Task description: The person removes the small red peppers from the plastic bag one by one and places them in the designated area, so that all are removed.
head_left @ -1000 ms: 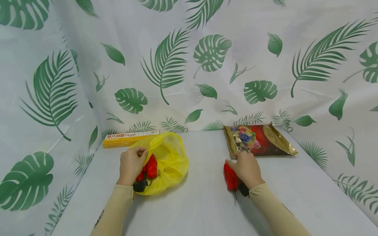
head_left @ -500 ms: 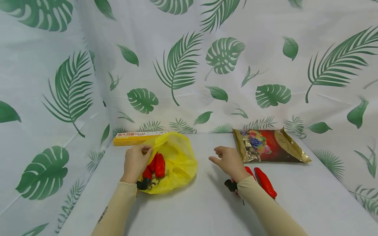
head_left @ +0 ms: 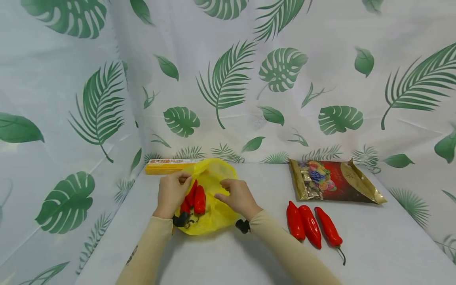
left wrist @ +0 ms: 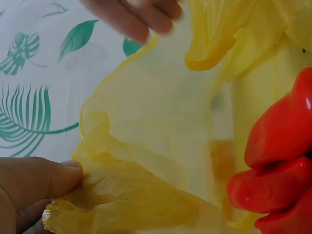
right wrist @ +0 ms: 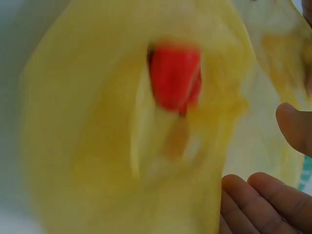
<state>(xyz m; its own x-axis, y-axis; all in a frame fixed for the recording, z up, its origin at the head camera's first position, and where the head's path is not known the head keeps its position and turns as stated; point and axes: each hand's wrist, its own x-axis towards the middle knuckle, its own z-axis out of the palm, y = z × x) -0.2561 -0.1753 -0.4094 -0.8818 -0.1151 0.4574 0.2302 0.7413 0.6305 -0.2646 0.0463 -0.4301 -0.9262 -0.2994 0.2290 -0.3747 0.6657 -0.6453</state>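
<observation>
A yellow plastic bag (head_left: 219, 170) lies with its mouth toward me, holding several red peppers (head_left: 200, 201). My left hand (head_left: 171, 194) pinches the bag's left rim between thumb and fingers; the left wrist view shows the thumb (left wrist: 66, 173) on the crumpled film. At the right side of the mouth is my right hand (head_left: 242, 198), thumb and fingers apart with nothing between them. In the right wrist view its fingers (right wrist: 263, 200) are beside the bag's edge; contact is unclear. Three red peppers (head_left: 310, 226) lie side by side on the table to the right.
Behind the bag stands a yellow and white pasta box (head_left: 162, 168). A red and gold packet (head_left: 331, 180) lies at the back right, beyond the loose peppers. Leaf-printed cloth walls (head_left: 221, 130) border the white table (head_left: 221, 261) at the back and sides.
My right hand has left the peppers on the right and moved left to the bag's mouth. The left hand keeps its pinch on the rim. The head view has turned slightly left.
</observation>
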